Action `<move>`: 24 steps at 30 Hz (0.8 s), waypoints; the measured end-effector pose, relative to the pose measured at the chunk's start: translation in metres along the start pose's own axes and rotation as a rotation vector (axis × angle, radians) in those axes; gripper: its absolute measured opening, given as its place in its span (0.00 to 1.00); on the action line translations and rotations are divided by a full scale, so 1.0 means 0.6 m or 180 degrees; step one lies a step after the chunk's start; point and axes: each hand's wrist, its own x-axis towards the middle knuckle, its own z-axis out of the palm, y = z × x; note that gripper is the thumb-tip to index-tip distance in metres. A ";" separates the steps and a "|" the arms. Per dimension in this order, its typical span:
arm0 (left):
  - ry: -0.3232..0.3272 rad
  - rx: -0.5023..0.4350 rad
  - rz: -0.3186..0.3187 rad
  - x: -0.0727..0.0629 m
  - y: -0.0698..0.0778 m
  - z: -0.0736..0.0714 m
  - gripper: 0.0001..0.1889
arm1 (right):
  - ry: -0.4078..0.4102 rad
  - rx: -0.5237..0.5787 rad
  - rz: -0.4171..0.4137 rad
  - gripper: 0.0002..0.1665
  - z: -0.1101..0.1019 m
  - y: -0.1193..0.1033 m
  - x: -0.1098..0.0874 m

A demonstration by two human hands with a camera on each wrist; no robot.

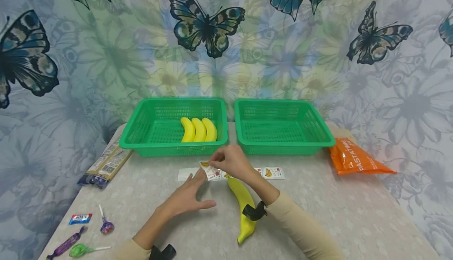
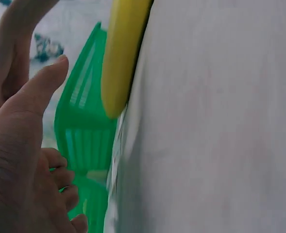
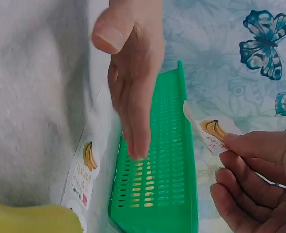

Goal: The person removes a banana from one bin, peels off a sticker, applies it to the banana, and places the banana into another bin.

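My right hand [image 1: 233, 161] pinches a white sticker printed with bananas [image 3: 214, 136] between thumb and forefinger, lifted off the table. The left hand [image 1: 187, 197] has its fingers extended and thumb spread, its fingertips close to the sticker; whether they touch it I cannot tell. Behind the hands lies a strip of banana labels [image 1: 274, 173], its left end blank, its middle partly covered by the right hand. A single yellow banana [image 1: 244, 209] lies lengthwise between the forearms, partly under the right wrist strap. In the left wrist view that banana [image 2: 123, 58] is above the fingers.
Behind the strip, a green basket [image 1: 155, 150] holds three bananas [image 1: 199, 130]; another green basket [image 1: 283, 148] stands to its right. An orange pasta packet [image 1: 357, 159] lies far right, a gold-and-blue packet [image 1: 109, 159] far left. Several sweets, including a purple lollipop [image 1: 107, 227], lie front left.
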 end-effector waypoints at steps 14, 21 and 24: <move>-0.0031 0.0299 0.0741 0.019 0.092 0.076 0.62 | 0.0025 0.0326 0.0101 0.04 -0.009 -0.010 -0.038; -0.0098 0.0335 0.0761 0.023 0.094 0.092 0.65 | 0.0065 0.0360 0.0154 0.05 -0.015 -0.007 -0.055; -0.0003 0.0361 0.0803 0.026 0.090 0.092 0.66 | 0.0108 0.0345 0.0169 0.04 -0.021 -0.007 -0.063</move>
